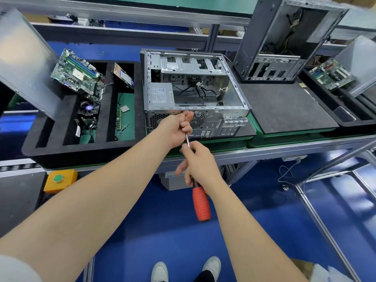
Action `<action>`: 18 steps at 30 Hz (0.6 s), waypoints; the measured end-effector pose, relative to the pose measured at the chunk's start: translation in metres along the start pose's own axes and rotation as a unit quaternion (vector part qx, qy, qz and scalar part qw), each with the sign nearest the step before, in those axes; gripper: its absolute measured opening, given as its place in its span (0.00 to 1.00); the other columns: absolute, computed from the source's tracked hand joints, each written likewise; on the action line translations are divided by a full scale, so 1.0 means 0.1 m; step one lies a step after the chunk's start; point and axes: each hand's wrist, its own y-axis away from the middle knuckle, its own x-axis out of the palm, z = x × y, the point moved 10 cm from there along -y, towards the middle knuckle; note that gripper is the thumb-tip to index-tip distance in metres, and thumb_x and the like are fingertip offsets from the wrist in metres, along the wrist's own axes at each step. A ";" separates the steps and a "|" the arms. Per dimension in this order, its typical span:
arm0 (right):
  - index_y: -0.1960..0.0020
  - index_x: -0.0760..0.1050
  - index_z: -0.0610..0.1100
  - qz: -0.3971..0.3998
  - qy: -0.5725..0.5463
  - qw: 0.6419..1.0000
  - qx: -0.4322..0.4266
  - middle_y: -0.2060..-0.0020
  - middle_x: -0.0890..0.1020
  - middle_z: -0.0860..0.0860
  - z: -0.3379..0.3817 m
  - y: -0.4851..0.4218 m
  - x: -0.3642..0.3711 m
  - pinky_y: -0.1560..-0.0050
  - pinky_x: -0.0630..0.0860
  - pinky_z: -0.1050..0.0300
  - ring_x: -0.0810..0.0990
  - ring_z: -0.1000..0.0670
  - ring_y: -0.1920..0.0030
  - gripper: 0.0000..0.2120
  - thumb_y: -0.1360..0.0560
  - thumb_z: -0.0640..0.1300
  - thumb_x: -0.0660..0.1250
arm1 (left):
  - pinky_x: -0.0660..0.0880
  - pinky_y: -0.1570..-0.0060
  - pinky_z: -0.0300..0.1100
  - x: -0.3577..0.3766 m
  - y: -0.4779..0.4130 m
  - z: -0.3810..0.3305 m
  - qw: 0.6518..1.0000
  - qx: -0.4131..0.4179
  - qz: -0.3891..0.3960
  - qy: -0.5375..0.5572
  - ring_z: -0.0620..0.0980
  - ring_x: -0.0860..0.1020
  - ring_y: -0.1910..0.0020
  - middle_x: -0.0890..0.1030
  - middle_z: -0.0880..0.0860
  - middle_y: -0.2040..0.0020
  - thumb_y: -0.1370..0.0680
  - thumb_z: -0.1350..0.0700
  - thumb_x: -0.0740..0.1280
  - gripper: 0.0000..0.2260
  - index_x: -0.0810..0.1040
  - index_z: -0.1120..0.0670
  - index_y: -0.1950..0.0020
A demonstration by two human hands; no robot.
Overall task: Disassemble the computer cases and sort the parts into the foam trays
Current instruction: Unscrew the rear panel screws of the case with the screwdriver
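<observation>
Curling fingers (186, 126) of left hand (177, 129) and right hand (200, 162) grip one screwdriver (201, 203); two cases (223, 119) (284, 37).

Foam tray (61, 153) left of case (213, 123) (motherboard (77, 76) propped in it); second case (252, 37) behind-right; further tray (354, 127), seemingly, far right.

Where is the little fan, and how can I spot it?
Find the black foam tray left of the open computer case. In its middle slot, just below the leaning green motherboard, sits the fan: black, round-bladed, with a purple sticker at its centre.
</observation>
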 end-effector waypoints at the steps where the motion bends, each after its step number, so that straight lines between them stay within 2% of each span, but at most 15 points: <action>1: 0.41 0.72 0.40 0.040 -0.135 0.990 0.027 0.66 0.85 0.39 -0.05 0.01 0.05 0.80 0.68 0.61 0.71 0.48 0.82 0.14 0.12 0.50 0.55 | 0.58 0.76 0.33 0.01 0.00 0.01 1.000 -0.008 0.004 0.019 0.42 0.59 0.78 0.78 0.52 0.59 0.12 0.60 0.54 0.11 0.73 0.58 0.50; 2: 0.40 0.72 0.38 0.077 -0.277 0.956 0.053 0.67 0.84 0.39 -0.09 0.03 0.10 0.81 0.65 0.63 0.69 0.50 0.84 0.16 0.12 0.50 0.55 | 0.58 0.76 0.33 0.02 0.00 0.01 0.999 -0.015 0.006 0.041 0.42 0.59 0.78 0.78 0.52 0.60 0.12 0.60 0.54 0.11 0.73 0.58 0.50; 3: 0.40 0.73 0.37 0.119 -0.418 0.897 0.078 0.68 0.83 0.40 -0.09 0.07 0.18 0.83 0.63 0.63 0.68 0.53 0.84 0.16 0.12 0.50 0.55 | 0.58 0.76 0.33 0.03 0.00 0.03 0.998 -0.021 0.009 0.060 0.42 0.59 0.77 0.78 0.52 0.60 0.12 0.60 0.54 0.11 0.72 0.59 0.50; 5: 0.41 0.75 0.35 0.200 -0.640 0.731 0.126 0.68 0.80 0.42 -0.04 0.16 0.35 0.85 0.62 0.65 0.66 0.56 0.84 0.16 0.13 0.47 0.55 | 0.60 0.76 0.33 0.05 0.01 0.05 0.996 -0.025 0.016 0.082 0.42 0.60 0.74 0.79 0.53 0.59 0.12 0.61 0.54 0.10 0.72 0.59 0.49; 6: 0.42 0.75 0.35 0.227 -0.689 0.675 0.135 0.68 0.79 0.43 0.00 0.20 0.38 0.86 0.61 0.66 0.66 0.56 0.84 0.15 0.14 0.45 0.55 | 0.61 0.75 0.33 0.06 0.02 0.05 0.996 -0.021 0.018 0.079 0.42 0.61 0.73 0.80 0.54 0.58 0.13 0.62 0.54 0.09 0.73 0.60 0.48; 7: 0.42 0.76 0.35 0.236 -0.695 0.666 0.131 0.68 0.79 0.44 0.02 0.21 0.39 0.86 0.61 0.66 0.65 0.56 0.85 0.14 0.14 0.43 0.56 | 0.64 0.74 0.33 0.04 0.02 0.04 0.998 -0.014 0.016 0.066 0.43 0.64 0.71 0.82 0.55 0.56 0.13 0.63 0.55 0.09 0.74 0.61 0.47; 8: 0.42 0.76 0.36 0.222 -0.667 0.701 0.121 0.69 0.78 0.45 0.01 0.18 0.38 0.87 0.60 0.65 0.65 0.56 0.85 0.13 0.15 0.43 0.57 | 0.68 0.72 0.33 0.02 0.03 0.02 0.999 -0.004 0.011 0.047 0.44 0.67 0.70 0.83 0.58 0.53 0.14 0.64 0.56 0.08 0.74 0.62 0.46; 10: 0.42 0.76 0.39 0.167 -0.557 0.807 0.100 0.71 0.79 0.48 -0.05 0.12 0.33 0.87 0.59 0.64 0.62 0.57 0.85 0.11 0.14 0.43 0.58 | 0.75 0.69 0.35 -0.03 0.03 -0.03 1.000 0.018 0.001 0.020 0.46 0.74 0.70 0.84 0.62 0.48 0.15 0.64 0.58 0.07 0.75 0.64 0.44; 11: 0.41 0.76 0.39 0.143 -0.510 0.843 0.091 0.71 0.79 0.48 -0.07 0.10 0.29 0.86 0.59 0.64 0.61 0.56 0.85 0.11 0.13 0.44 0.58 | 0.77 0.68 0.36 -0.05 0.03 -0.06 1.000 0.027 -0.003 0.012 0.47 0.76 0.69 0.84 0.62 0.48 0.15 0.63 0.58 0.08 0.75 0.64 0.42; 14: 0.39 0.75 0.39 0.100 -0.444 0.887 0.082 0.70 0.79 0.46 -0.13 0.07 0.23 0.83 0.60 0.65 0.61 0.56 0.82 0.10 0.13 0.44 0.59 | 0.76 0.70 0.36 -0.09 -0.01 -0.09 0.998 0.039 -0.020 -0.037 0.44 0.80 0.69 0.85 0.56 0.54 0.13 0.58 0.58 0.16 0.74 0.66 0.30; 18: 0.38 0.75 0.40 0.082 -0.386 0.915 0.088 0.68 0.80 0.44 -0.19 0.05 0.20 0.80 0.65 0.62 0.67 0.55 0.79 0.09 0.13 0.43 0.61 | 0.76 0.72 0.34 -0.08 -0.01 -0.08 0.998 0.043 -0.031 -0.042 0.42 0.81 0.69 0.85 0.52 0.58 0.14 0.58 0.59 0.15 0.76 0.64 0.31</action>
